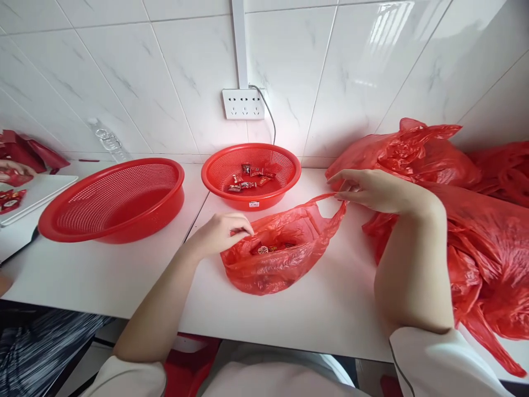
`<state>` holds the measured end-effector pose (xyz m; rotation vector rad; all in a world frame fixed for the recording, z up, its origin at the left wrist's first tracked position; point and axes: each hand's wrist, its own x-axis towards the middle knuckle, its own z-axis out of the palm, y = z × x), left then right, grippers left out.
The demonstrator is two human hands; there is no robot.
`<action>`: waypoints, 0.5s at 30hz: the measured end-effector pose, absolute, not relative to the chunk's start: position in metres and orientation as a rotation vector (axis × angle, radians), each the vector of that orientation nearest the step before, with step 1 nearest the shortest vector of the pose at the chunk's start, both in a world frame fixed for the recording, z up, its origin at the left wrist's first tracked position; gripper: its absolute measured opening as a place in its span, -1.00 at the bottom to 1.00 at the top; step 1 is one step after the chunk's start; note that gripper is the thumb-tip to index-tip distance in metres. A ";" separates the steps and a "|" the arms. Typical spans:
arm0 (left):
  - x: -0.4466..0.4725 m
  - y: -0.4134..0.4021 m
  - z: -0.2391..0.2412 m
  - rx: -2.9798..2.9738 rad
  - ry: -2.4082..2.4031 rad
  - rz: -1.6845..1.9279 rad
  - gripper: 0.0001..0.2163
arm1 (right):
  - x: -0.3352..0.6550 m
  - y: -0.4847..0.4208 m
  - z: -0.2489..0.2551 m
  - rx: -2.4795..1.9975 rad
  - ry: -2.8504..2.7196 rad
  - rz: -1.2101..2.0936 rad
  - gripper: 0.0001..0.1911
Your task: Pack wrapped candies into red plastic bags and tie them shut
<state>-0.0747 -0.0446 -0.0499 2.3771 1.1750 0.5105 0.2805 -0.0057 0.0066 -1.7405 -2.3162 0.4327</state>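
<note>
A thin red plastic bag [281, 267] stands with its mouth open on the white table in front of me. Several small wrapped candies [264, 250] show inside it, partly hidden by its front side. My left hand [223, 232] pinches the bag's left rim between bent fingers. At the far right corner, my right hand [370, 188] is closed on one of the bag's handles, pulling it up and taut. Just behind the bag sits a small red plastic basket [215, 179] with several wrapped candies [249, 186] on its bottom.
To the left stands a larger red basket [142, 229]. Full red plastic bags [487, 242] crowd the right side. Against the wall are a clear bottle [109, 139] and a power socket [243, 105] with a cable. Another person's hand [16, 168] shows at far left.
</note>
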 end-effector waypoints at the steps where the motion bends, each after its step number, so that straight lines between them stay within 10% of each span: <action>1: -0.076 -0.045 -0.047 2.355 1.176 0.579 -0.82 | 0.280 -0.006 0.007 -1.734 -2.314 0.434 -0.69; 9: -0.104 -0.037 -0.057 2.268 1.219 -0.231 -0.52 | 0.277 -0.011 0.011 -1.726 -2.340 0.508 -0.69; 15: -0.097 -0.033 -0.058 2.295 1.365 0.058 -0.91 | 0.276 -0.011 0.011 -1.778 -2.318 0.501 -0.70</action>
